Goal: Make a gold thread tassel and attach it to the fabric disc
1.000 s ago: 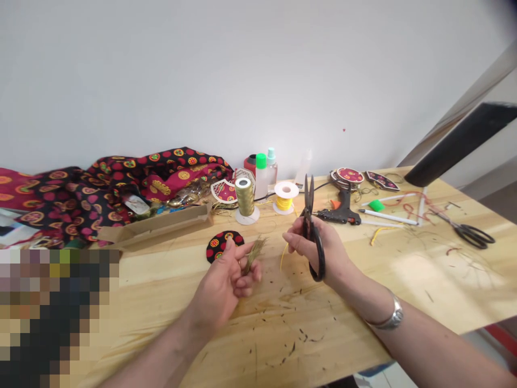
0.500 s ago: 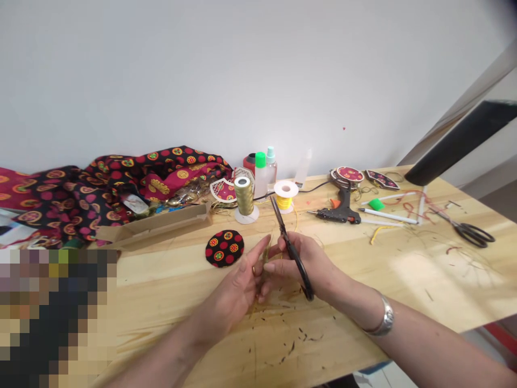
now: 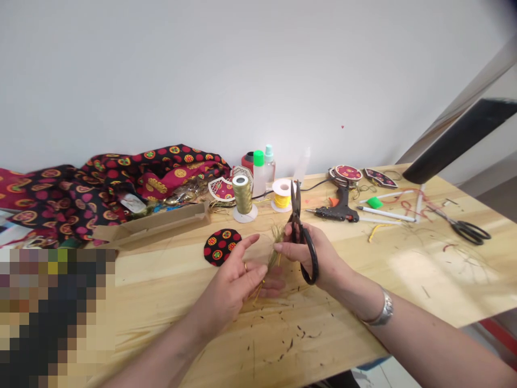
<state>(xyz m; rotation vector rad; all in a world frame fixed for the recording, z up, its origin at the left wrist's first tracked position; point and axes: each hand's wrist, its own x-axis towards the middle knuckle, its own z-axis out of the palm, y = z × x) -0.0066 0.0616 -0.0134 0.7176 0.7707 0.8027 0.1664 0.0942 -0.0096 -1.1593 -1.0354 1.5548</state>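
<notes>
My right hand grips black scissors, blades pointing up and closed, and its fingertips also pinch a small bundle of gold thread. My left hand is just left of the bundle, fingers partly spread, with its lower fingers touching the bundle's bottom end. A round patch of black fabric with red and yellow dots lies on the wooden table just beyond my left hand.
A gold thread spool, a yellow spool, small bottles, a glue gun, pens, second scissors and fabric discs lie behind. Patterned cloth and a cardboard lid sit left. Thread scraps litter the front.
The hands came together, and the gold thread bundle passed from my left hand into my right fingertips. The scissors tipped left and swung upright again. My left fingers spread.
</notes>
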